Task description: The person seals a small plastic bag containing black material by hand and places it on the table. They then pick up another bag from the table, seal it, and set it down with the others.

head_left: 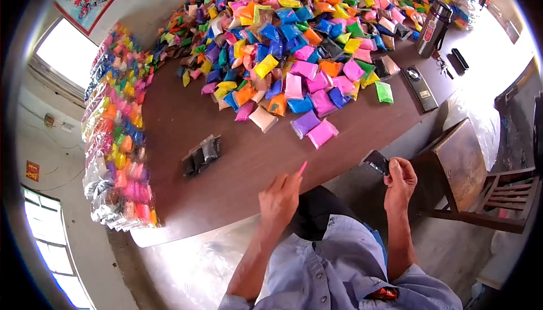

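Observation:
My left hand (280, 198) is closed around a thin pink stick (303, 167), whose tip points up and away from me over the table's front edge. Past the table edge on the right, my right hand (400, 181) pinches a small clear packet with black filling (376, 163) by its side. Several similar black packets (202, 156) lie together on the brown table (249, 154), left of my left hand. A pink packet (322, 133) and a purple packet (305, 124) rest at the near side of a large heap of colourful packets (294, 44).
Bundled clear bags of colourful packets (120, 140) are stacked along the table's left end. A steel flask (434, 29), keys (443, 67), a black case (460, 59) and a flat metallic box (419, 89) stand or lie at the right. A wooden chair (461, 166) is beside the table.

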### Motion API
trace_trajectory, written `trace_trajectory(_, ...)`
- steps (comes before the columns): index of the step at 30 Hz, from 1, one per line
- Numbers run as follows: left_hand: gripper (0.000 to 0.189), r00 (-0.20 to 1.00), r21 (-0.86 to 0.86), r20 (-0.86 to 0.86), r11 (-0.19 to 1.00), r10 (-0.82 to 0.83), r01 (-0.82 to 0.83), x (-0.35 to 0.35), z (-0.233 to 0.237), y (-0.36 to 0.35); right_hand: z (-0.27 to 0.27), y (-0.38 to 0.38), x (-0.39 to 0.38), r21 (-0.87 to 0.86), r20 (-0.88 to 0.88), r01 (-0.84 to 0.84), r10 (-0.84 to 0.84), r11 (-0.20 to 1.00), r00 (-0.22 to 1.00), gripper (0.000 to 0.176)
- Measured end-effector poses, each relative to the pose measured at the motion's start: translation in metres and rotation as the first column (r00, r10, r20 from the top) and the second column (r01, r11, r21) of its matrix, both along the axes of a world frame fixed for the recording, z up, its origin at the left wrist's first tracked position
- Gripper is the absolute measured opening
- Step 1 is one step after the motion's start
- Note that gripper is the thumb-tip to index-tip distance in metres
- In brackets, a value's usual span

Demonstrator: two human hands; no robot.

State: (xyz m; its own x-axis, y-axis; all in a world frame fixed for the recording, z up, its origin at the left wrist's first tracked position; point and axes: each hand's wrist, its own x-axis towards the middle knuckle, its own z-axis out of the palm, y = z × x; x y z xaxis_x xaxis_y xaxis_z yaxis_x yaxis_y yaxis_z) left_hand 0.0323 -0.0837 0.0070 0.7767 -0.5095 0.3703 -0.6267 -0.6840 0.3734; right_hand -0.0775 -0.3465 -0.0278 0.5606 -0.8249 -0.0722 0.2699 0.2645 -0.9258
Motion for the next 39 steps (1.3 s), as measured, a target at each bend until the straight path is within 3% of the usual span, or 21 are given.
trace_trajectory(3, 0.014, 0.989, -0.157, 0.133, 0.987, 0.066, -0.045, -0.007, 0.024, 0.0, 0.005, 0.008, -0.005, 0.0, -0.026, -0.02, 0.02, 1.0, 0.999, 0.009)
trace_trajectory(6, 0.017, 0.981, -0.033, 0.192, 0.999, -0.01, 0.016, -0.009, 0.005, 0.008, 0.003, 0.012, 0.001, 0.016, 0.024, -0.067, 0.066, 0.998, 0.998, 0.01)
trace_trajectory(9, 0.018, 0.993, -0.065, 0.115, 0.998, 0.028, -0.02, -0.013, 0.004, 0.011, 0.011, 0.017, 0.0, -0.055, -0.082, -0.094, 0.09, 0.994, 0.993, 0.009)
trace_trajectory(13, 0.012, 0.989, -0.148, 0.08, 0.983, 0.122, -0.109, -0.011, 0.007, 0.027, 0.009, 0.038, 0.007, -0.051, -0.05, -0.173, 0.17, 0.984, 0.984, 0.011)
trace_trajectory(15, 0.01, 0.967, -0.227, 0.016, 0.943, 0.254, -0.244, -0.008, -0.013, 0.048, 0.01, 0.054, 0.01, -0.05, -0.018, -0.251, 0.25, 0.967, 0.968, 0.012)
trace_trajectory(18, 0.008, 0.914, -0.215, 0.077, 0.902, 0.398, -0.375, -0.006, -0.016, 0.098, 0.009, 0.07, 0.015, -0.085, -0.032, -0.347, 0.346, 0.934, 0.938, 0.01)
trace_trajectory(22, 0.008, 0.677, -0.234, -0.137, 0.64, 0.724, -0.732, 0.003, -0.031, 0.201, 0.007, 0.074, 0.021, -0.101, -0.04, -0.381, 0.379, 0.919, 0.925, 0.012)
trace_trajectory(26, 0.009, 0.629, -0.203, -0.006, 0.615, 0.778, -0.762, 0.017, -0.028, 0.261, 0.008, 0.073, 0.021, -0.125, -0.046, -0.373, 0.37, 0.919, 0.928, 0.012)
trace_trajectory(29, 0.009, 0.739, -0.192, 0.101, 0.742, 0.666, -0.642, 0.023, -0.043, 0.261, 0.004, 0.066, 0.018, -0.163, -0.059, -0.341, 0.336, 0.926, 0.94, 0.013)
trace_trajectory(33, 0.015, 0.857, -0.067, 0.042, 0.858, 0.513, -0.51, 0.023, -0.018, 0.174, 0.002, 0.059, 0.015, -0.105, -0.044, -0.298, 0.295, 0.949, 0.954, 0.011)
trace_trajectory(36, 0.028, 0.952, 0.041, -0.184, 0.97, 0.243, -0.239, 0.012, -0.01, 0.1, 0.008, 0.054, 0.014, -0.107, -0.05, -0.27, 0.266, 0.957, 0.963, 0.011)
trace_trajectory(38, 0.038, 0.991, -0.043, -0.121, 0.998, -0.052, 0.047, -0.004, -0.014, 0.051, 0.015, 0.051, 0.01, -0.119, -0.062, -0.268, 0.262, 0.956, 0.963, 0.01)
trace_trajectory(39, 0.04, 0.991, -0.085, -0.062, 0.99, -0.116, 0.111, -0.014, -0.025, 0.025, 0.019, 0.05, 0.009, -0.092, -0.06, -0.226, 0.221, 0.97, 0.973, 0.01)
